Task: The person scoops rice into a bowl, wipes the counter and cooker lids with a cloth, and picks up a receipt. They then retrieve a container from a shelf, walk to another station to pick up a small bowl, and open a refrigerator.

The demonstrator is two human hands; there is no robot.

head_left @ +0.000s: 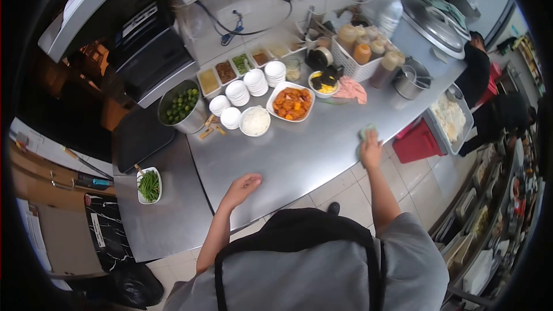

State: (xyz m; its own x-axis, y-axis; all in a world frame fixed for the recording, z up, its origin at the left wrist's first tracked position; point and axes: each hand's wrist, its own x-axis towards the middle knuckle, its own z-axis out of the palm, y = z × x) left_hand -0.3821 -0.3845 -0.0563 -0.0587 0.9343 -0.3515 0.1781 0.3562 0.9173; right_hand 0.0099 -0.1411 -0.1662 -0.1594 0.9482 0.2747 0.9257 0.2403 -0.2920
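Observation:
My right hand [370, 148] presses a green cloth [367, 132] against the steel counter [288, 155], close to its front edge. Over the counter's left part, my left hand [245, 186] hovers with bent fingers slightly apart and nothing visible in it. Beyond my hands stand a bowl of white rice [254, 121] and a square white dish of orange-red food [291, 102]. Stacks of small white cups [255, 82] are behind the rice. A pink cloth [350, 90] lies beside a bowl with yellow food [324, 84].
A pot of green vegetables [181, 109] and a dish of green beans [150, 186] stand at left. Sauce bottles fill a white basket [360, 69] at the back. A metal pot [412, 83] and a red bin [417, 141] are right. Two people stand at far right.

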